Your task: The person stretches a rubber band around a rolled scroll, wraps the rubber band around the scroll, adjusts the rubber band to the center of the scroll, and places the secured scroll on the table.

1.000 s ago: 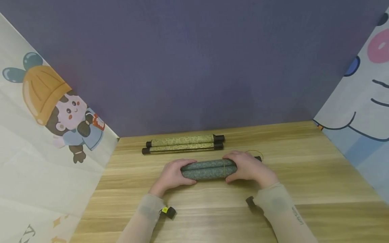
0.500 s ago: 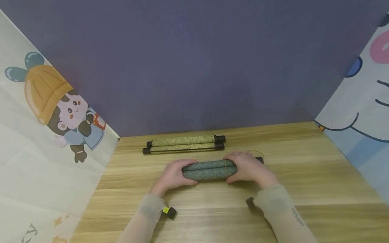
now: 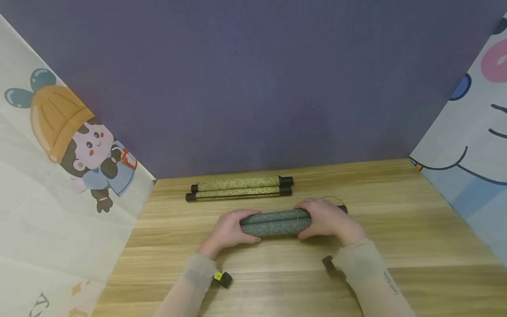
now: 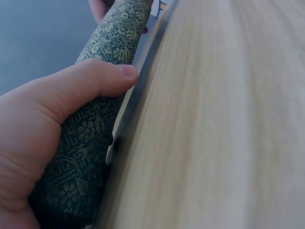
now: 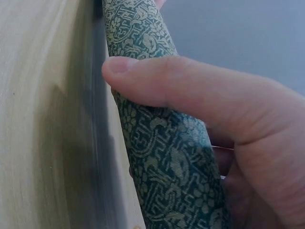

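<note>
A green patterned scroll [image 3: 273,228], rolled from both ends into two side-by-side rolls, lies crosswise between my hands. My left hand [image 3: 229,229] grips its left end, the thumb across the near roll, as the left wrist view shows on the green brocade [image 4: 86,138]. Around the right part curls my right hand [image 3: 326,220], with its thumb over the brocade [image 5: 167,157] in the right wrist view. Beside that hand a thin yellow cord [image 3: 298,221] crosses the rolls, and a black end knob [image 3: 343,208] sticks out past it. The far fingers are mostly hidden.
Behind the green scroll, a yellow patterned scroll [image 3: 237,187] with black knobs lies on the wooden table [image 3: 277,281]. A dark purple panel [image 3: 253,88] stands at the back. Printed sheets [image 3: 59,220] flank the table at left and right.
Both hands and the green scroll have shifted slightly to the right. The grip of each hand looks the same, and the yellow scroll has stayed in place.
</note>
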`<state>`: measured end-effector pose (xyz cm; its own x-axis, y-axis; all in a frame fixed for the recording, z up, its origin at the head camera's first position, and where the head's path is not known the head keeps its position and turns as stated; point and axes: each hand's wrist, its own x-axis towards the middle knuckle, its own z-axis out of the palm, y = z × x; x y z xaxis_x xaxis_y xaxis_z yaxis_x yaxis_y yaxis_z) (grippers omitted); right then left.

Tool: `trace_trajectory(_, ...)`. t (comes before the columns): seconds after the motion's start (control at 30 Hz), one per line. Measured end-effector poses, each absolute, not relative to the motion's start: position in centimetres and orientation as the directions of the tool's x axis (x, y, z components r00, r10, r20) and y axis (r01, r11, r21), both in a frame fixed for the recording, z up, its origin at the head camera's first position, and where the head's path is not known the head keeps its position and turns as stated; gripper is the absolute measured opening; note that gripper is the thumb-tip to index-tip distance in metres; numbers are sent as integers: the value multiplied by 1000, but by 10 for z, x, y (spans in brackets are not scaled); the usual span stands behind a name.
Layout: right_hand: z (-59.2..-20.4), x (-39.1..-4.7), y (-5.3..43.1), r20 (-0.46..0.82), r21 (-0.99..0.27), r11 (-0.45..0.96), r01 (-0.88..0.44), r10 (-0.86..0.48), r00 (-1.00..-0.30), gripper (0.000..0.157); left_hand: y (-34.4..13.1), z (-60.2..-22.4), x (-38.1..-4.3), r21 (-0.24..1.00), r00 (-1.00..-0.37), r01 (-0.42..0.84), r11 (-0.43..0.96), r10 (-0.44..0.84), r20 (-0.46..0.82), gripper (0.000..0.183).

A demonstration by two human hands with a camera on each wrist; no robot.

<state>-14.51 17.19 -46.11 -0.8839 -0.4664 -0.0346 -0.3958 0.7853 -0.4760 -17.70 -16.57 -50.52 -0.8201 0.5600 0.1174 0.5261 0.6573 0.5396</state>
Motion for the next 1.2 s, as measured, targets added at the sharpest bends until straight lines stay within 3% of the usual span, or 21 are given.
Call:
trace_trajectory(0.7, -458, -142, 171, -63, -477, 792, -381, -464, -884, 86, -162, -507, -173, 529, -797, 564, 634, 585, 149, 84)
trace_trajectory(1.2, -465, -141, 141, 11, -461, 738, -493, -551, -834, 77, -160, -503, -168, 559, -787, 565, 607, 601, 143, 83)
